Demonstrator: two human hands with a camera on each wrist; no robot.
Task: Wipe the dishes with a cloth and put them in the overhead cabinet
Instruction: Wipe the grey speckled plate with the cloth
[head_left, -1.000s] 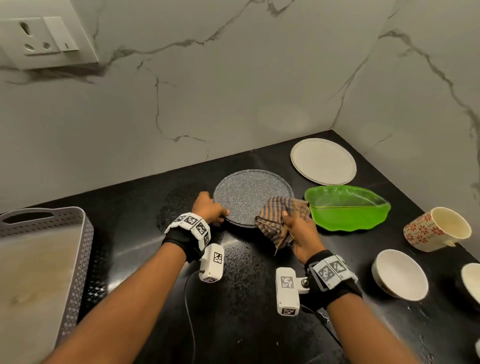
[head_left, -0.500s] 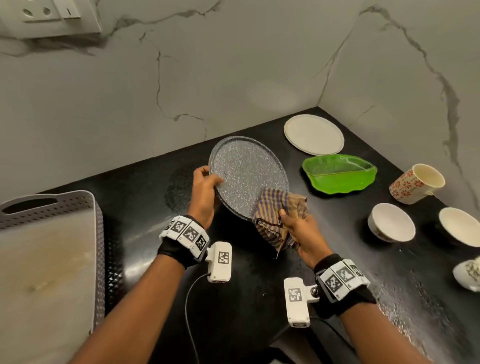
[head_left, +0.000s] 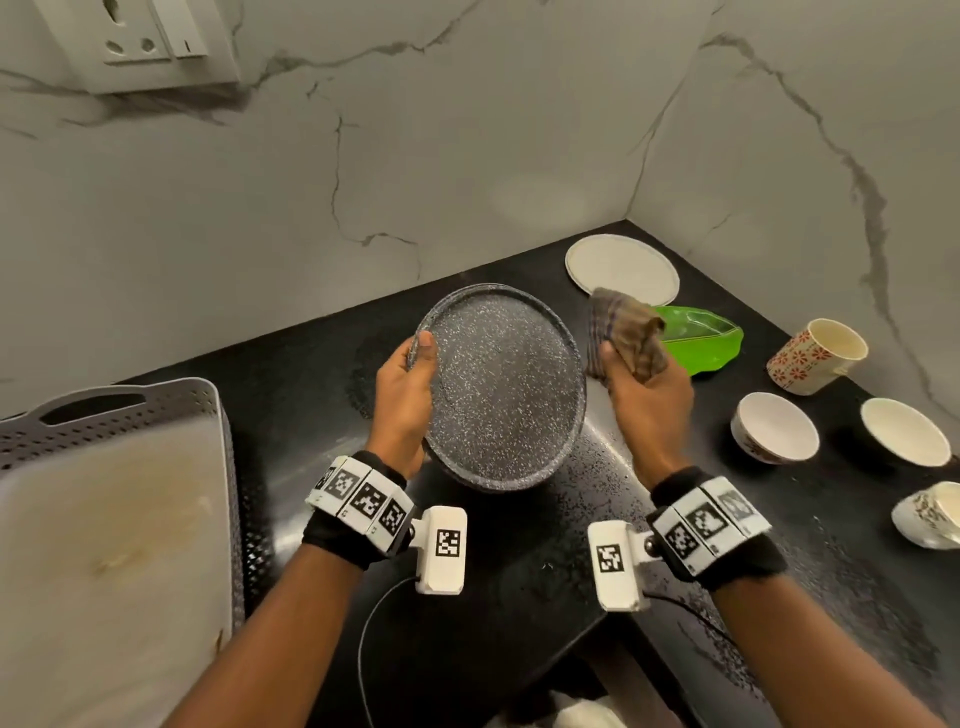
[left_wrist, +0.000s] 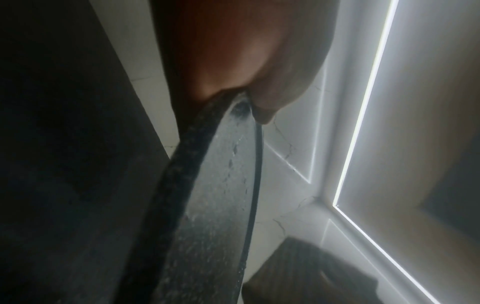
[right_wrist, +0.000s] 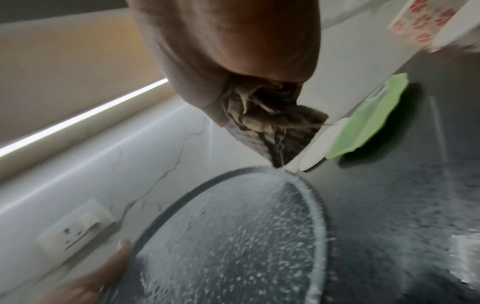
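Both hands up and busy, forearms reaching forward side by side.

Left hand (head_left: 402, 402) is curled round the edge of the speckled plate (head_left: 506, 389), thumb lying on its face, other fingers behind. Right hand (head_left: 649, 395) is bunched round the cloth (head_left: 623, 332), which sticks out past its fingertips. Marker bands wrap both wrists.
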